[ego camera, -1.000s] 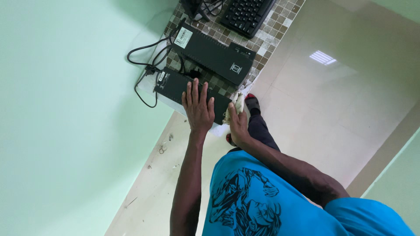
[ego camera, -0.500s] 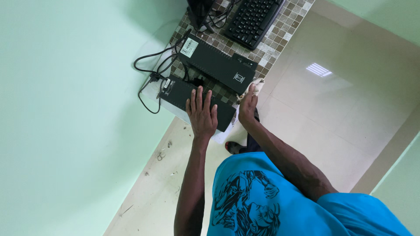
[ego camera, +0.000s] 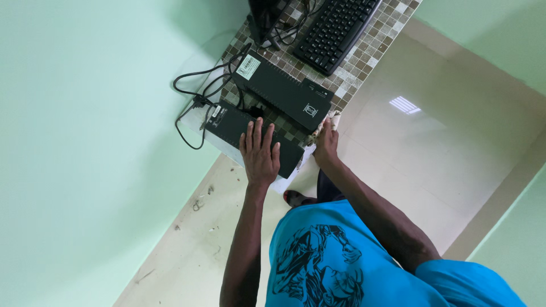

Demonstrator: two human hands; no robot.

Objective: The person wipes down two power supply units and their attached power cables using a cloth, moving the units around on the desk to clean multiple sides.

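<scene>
On the tiled counter [ego camera: 364, 48], your left hand [ego camera: 260, 154] lies flat with fingers spread on the small black box [ego camera: 250, 136], likely to keep it from sliding. Your right hand [ego camera: 326, 143] pinches a pale cloth [ego camera: 327, 122] against the end of the big black box [ego camera: 282, 91], right at the counter's edge. A keyboard [ego camera: 336, 29] sits farther back, with cables [ego camera: 196, 96] hanging off the side.
</scene>
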